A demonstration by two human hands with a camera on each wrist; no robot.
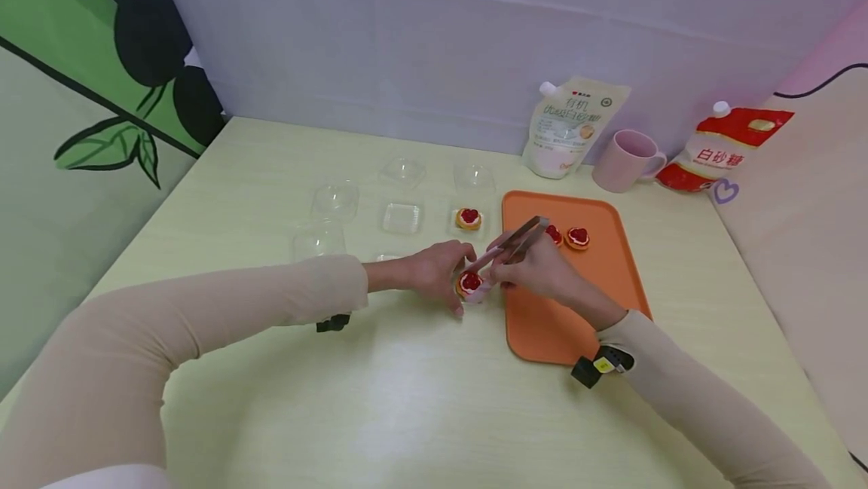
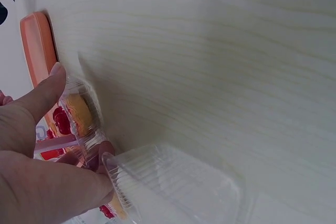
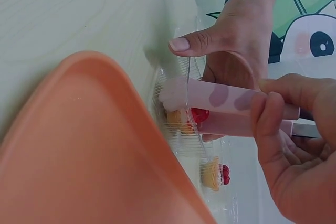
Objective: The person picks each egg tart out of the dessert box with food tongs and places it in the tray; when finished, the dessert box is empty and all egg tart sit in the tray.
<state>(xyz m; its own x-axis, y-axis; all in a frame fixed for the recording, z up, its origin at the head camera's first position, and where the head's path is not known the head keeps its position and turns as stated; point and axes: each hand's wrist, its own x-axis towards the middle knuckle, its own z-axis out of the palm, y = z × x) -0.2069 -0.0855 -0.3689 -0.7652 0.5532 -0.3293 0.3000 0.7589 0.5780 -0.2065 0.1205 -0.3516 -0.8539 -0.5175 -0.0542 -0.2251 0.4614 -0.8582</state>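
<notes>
My right hand (image 1: 539, 270) grips metal tongs (image 1: 517, 239) with pink tips, which reach down on either side of a small tart (image 1: 469, 283) topped with red fruit and cream. The tart is inside a clear plastic box (image 3: 186, 145); whether it rests on the bottom cannot be made out. My left hand (image 1: 434, 274) holds this box, thumb on the near side and fingers on the far side, as the left wrist view shows. Right of the box lies an orange tray (image 1: 566, 331) with two more tarts (image 1: 578, 238) showing, one partly behind my right hand.
Behind the held box, another tart (image 1: 469, 218) sits in a clear box. Several clear boxes and lids, including an empty box (image 1: 401, 218), stand to the left. A white pouch (image 1: 573, 127), a pink mug (image 1: 627, 161) and a red sugar bag (image 1: 722, 146) line the back.
</notes>
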